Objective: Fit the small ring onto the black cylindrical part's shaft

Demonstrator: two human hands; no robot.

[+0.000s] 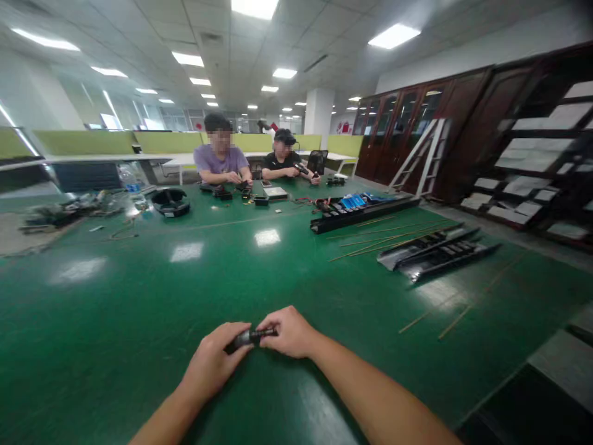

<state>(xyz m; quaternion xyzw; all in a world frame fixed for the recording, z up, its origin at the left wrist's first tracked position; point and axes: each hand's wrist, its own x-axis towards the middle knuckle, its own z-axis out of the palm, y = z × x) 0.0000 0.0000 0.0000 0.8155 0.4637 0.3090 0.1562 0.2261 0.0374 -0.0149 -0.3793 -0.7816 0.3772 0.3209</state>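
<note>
Black, likely light, stiff — clasping tool sensibly by thick end in left hand, pinching thin end with right hand.

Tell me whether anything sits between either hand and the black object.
Nothing visible does: the left hand grips the thicker end of the black object, and the right hand holds its thinner end.

Bright ceiling panels across the top; glare on the desk; soft blur, edges stretched; lower right dim.
</note>
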